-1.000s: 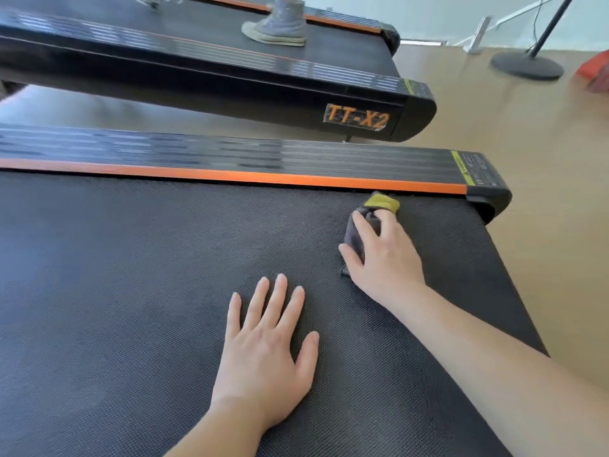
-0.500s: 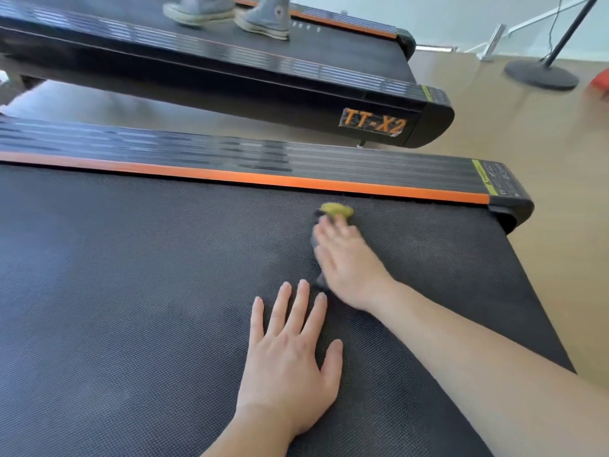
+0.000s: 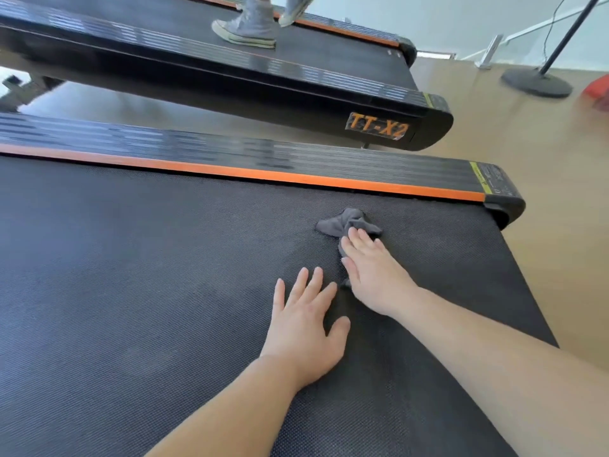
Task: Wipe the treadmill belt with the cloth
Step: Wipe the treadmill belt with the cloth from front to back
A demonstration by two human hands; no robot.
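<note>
The dark textured treadmill belt [image 3: 148, 291] fills most of the view. A crumpled grey cloth [image 3: 342, 224] lies on it near the far orange-edged side rail. My right hand [image 3: 372, 272] presses flat on the cloth with straight fingers, covering its near part. My left hand [image 3: 304, 321] rests flat on the bare belt just left of the right hand, fingers spread, holding nothing.
The black side rail with an orange stripe [image 3: 263, 174] borders the belt's far edge. A second treadmill marked TT-X2 [image 3: 379, 127] stands beyond, with a person's grey sneakers [image 3: 247, 28] walking on it. Wooden floor [image 3: 543, 192] lies to the right, with a round stand base [image 3: 537, 82].
My right hand slid the cloth left along the belt away from the rail's end, towards my left hand. The cloth's yellow part no longer shows. The sneakers on the far treadmill moved right.
</note>
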